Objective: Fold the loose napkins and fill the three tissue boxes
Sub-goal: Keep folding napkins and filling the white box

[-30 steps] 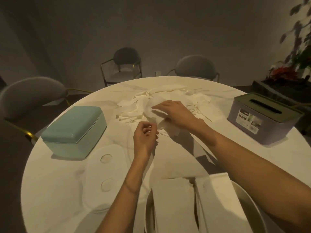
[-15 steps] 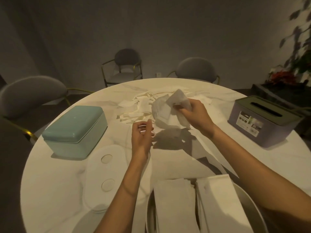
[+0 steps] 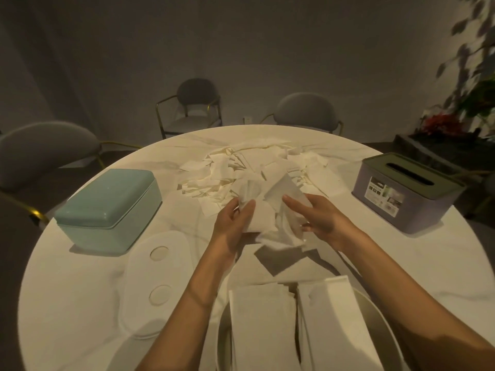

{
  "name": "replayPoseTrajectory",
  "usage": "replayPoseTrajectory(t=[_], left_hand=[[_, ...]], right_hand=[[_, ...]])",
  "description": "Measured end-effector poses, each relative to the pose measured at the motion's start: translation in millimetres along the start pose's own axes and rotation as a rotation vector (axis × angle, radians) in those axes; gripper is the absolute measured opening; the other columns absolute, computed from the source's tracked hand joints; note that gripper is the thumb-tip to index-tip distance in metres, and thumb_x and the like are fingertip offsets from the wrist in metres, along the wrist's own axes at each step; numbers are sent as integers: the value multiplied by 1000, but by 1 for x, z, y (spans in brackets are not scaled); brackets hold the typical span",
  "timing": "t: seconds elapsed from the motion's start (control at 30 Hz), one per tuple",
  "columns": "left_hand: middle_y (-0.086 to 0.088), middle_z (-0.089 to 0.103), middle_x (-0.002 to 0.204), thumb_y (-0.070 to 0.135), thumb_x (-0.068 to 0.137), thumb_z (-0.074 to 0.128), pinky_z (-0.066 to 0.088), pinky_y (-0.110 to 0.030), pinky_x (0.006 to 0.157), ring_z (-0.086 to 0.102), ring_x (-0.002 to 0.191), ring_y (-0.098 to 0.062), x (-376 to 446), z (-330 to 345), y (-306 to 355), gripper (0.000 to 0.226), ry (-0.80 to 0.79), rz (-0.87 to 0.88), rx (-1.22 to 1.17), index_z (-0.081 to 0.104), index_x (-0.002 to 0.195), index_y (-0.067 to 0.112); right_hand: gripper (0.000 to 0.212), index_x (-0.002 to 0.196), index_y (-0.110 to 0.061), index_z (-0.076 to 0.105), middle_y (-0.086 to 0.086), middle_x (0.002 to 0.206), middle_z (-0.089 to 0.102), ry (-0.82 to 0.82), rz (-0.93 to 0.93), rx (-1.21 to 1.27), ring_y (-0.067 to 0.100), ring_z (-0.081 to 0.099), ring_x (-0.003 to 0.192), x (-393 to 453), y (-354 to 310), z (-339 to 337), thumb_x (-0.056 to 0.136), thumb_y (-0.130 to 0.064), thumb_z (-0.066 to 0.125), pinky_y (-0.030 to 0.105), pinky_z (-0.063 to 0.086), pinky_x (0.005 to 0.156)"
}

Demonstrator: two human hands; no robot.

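Head view: we are watching both hands holding one white napkin above the middle of the round white surface. The left hand is pinching the napkin's left part, thumb on top. The right hand is gripping the right part, fingers lying over the sheet. The napkin is hanging crumpled between them, casting a shadow below. Behind it the loose pile is lying spread toward the far edge. A teal box is sitting closed at left, a white lid lying flat just beside it. A purple box is sitting at right. Two folded stacks are resting in a white box at the near edge.
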State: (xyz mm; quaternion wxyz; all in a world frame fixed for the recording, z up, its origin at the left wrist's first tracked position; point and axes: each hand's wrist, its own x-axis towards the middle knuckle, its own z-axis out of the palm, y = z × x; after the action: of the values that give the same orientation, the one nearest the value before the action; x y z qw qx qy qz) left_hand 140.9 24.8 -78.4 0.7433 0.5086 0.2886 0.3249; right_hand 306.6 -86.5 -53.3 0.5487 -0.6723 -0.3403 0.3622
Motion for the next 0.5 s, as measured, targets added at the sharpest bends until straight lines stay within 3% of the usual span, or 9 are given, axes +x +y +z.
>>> replayPoseTrajectory(t=[0.07, 0.17, 0.27, 0.4, 0.47, 0.5], left_hand=[[-15, 76, 109, 21, 103, 63, 63, -48, 62, 76, 90, -33, 0, 0, -1, 26, -4, 16, 36, 62, 129, 15], [-5, 78, 89, 21, 104, 61, 63, -54, 63, 75, 75, -32, 1, 1, -3, 21, -2, 29, 65, 58, 125, 22], [-2, 77, 95, 15, 102, 63, 62, -55, 66, 75, 75, -33, 2, -2, -3, 27, 5, 46, 11, 56, 126, 26], [-6, 79, 94, 9, 102, 59, 62, -43, 59, 75, 77, -33, 3, -7, -5, 34, -70, 62, 22, 52, 133, 19], [-8, 78, 98, 6, 100, 61, 62, -41, 58, 75, 79, -33, 4, -8, -7, 37, -71, 48, 34, 54, 135, 18], [-9, 78, 99, 8, 101, 60, 62, -40, 58, 75, 79, -33, 5, -7, -6, 36, -63, 39, 50, 55, 136, 17]], right_hand=[[20, 103, -27, 71, -3, 101, 76, -16, -12, -30, 17, 71, 90, -3, 1, -3, 94, -44, 66, 38, 58, 83], [25, 113, -18, 72, 2, 103, 74, 38, -72, -161, 22, 70, 92, -3, 4, -4, 97, -36, 67, 38, 57, 80], [25, 113, -16, 72, 2, 103, 72, 153, -198, -442, 23, 65, 97, 3, 11, -10, 96, -34, 68, 37, 52, 81], [23, 114, -17, 68, -2, 108, 71, 214, -281, -316, 15, 66, 98, -2, 2, -14, 94, -27, 72, 28, 57, 81], [17, 109, -24, 70, -10, 103, 70, 152, -340, -261, 8, 67, 92, -12, -11, -13, 92, -28, 72, 20, 57, 74], [20, 110, -26, 71, -9, 102, 70, 89, -337, -216, 9, 67, 93, -16, -17, -13, 91, -31, 72, 23, 58, 74]])
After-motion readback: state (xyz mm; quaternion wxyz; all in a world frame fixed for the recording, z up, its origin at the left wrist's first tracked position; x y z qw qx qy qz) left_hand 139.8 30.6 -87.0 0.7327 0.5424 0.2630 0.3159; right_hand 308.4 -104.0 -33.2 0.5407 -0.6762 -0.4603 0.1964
